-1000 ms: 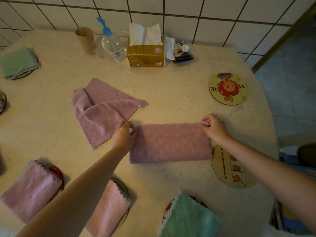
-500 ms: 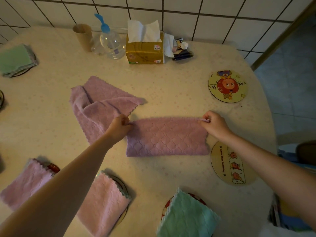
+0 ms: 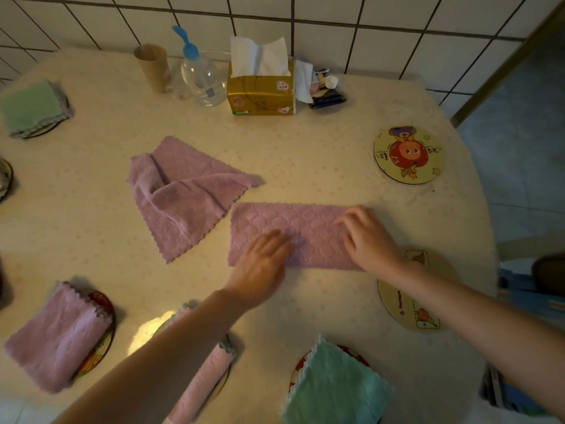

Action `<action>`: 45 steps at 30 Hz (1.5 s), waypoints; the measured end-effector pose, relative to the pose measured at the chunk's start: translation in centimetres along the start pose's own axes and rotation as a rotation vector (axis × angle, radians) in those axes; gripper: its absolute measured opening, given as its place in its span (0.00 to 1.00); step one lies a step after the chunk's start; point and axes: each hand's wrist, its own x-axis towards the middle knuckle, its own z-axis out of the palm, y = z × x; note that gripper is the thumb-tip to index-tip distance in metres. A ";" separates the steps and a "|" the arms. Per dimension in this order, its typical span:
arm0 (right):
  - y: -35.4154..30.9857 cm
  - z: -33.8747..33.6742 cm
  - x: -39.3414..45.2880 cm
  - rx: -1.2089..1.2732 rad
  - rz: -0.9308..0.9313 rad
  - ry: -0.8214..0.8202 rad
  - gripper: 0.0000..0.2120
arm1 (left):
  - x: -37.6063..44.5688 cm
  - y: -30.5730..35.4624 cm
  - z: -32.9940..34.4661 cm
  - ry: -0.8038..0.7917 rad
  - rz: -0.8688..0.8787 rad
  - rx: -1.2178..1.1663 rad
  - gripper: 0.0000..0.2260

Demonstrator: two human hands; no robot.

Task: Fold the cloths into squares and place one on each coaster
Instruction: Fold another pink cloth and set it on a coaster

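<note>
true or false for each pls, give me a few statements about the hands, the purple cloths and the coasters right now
1. Both hands rest flat on the folded purple strip. True: the left hand and right hand lie open on it.
2. The crumpled purple cloth is already folded square. False: it lies loose and rumpled.
3. The round cartoon coaster has a cloth on it. False: it is bare.
4. A green cloth sits on a coaster at the near edge. True.
5. The tissue box stands next to the strip. False: it is by the tiled wall, well apart.
</note>
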 end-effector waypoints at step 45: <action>-5.4 -0.3 -9.5 -0.061 -0.534 -0.332 0.34 | -10.8 3.3 1.3 -0.375 0.059 0.193 0.26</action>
